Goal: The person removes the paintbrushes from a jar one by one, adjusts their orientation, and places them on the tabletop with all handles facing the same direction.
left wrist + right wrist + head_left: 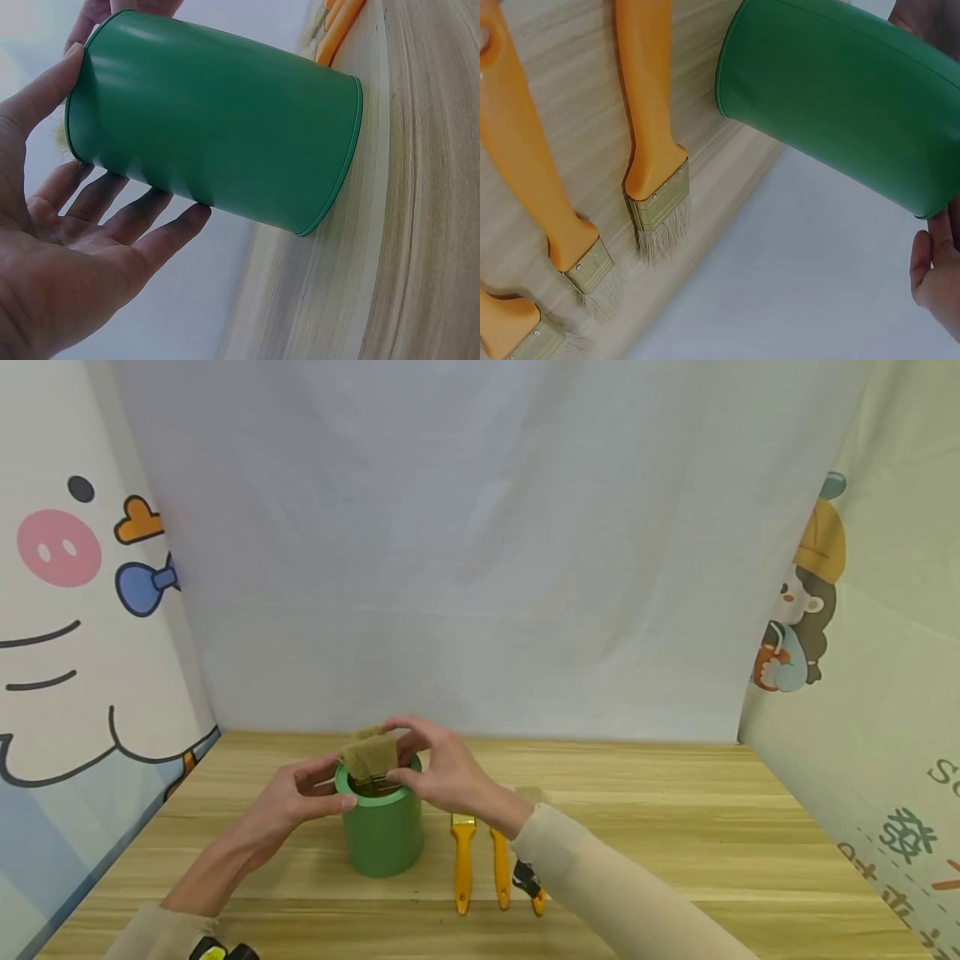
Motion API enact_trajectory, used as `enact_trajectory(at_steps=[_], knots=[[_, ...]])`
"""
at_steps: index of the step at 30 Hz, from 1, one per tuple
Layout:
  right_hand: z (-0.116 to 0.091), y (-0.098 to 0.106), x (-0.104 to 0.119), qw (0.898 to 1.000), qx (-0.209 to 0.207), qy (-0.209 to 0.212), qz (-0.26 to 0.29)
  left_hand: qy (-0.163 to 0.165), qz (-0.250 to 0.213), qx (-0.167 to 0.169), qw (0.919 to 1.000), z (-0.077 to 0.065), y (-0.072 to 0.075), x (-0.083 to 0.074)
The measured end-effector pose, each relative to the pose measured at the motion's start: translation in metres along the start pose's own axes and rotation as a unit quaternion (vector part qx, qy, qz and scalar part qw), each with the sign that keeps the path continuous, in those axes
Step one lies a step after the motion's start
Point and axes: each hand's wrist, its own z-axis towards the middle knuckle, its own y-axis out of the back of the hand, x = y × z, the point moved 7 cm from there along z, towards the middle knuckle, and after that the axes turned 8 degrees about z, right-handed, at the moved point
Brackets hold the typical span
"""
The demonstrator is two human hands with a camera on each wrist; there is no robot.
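Observation:
A green cylindrical holder (384, 839) stands upright on the wooden table, with paintbrushes (371, 757) in its mouth, bristles up. Their handles are hidden inside. My left hand (288, 797) grips the holder near its rim, thumb at the near side and fingers curved round the other side; the left wrist view shows this hand (82, 255) close up. At the mouth, my right hand (446, 768) holds the brushes, thumb by the metal bands and fingers behind the bristles. A hand (941, 277) shows only partly in the right wrist view, beside the holder's rim.
Three orange-handled paintbrushes lie right of the holder: one nearest it (463, 868), a middle one (501, 868), and a third (538, 903) partly under my right forearm. Behind the table (675, 843) hangs a pale cloth (480, 568); printed cloths flank both sides.

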Motion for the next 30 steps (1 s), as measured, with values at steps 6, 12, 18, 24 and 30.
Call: enact_trajectory(at_steps=[6, 12, 18, 24, 30], knots=[[0.001, 0.0, 0.0, 1.0, 0.004, 0.001, -0.016, -0.005, 0.001, -0.001, 1.0, 0.001, 0.0, -0.001], [0.001, 0.0, 0.001, 1.0, 0.005, 0.004, -0.012, -0.007, 0.002, 0.0, 1.0, 0.0, 0.0, -0.001], [0.0, 0.005, 0.005, 1.0, 0.001, 0.019, -0.01, 0.0, -0.002, -0.001, 1.0, 0.0, 0.0, 0.0], [0.004, 0.015, 0.013, 0.999, -0.014, 0.042, 0.01, 0.0, 0.0, -0.001, 1.0, 0.0, 0.0, -0.001], [0.009, 0.025, 0.024, 0.997, -0.033, 0.061, 0.031, 0.007, -0.002, -0.003, 1.0, 0.0, 0.0, 0.0]])
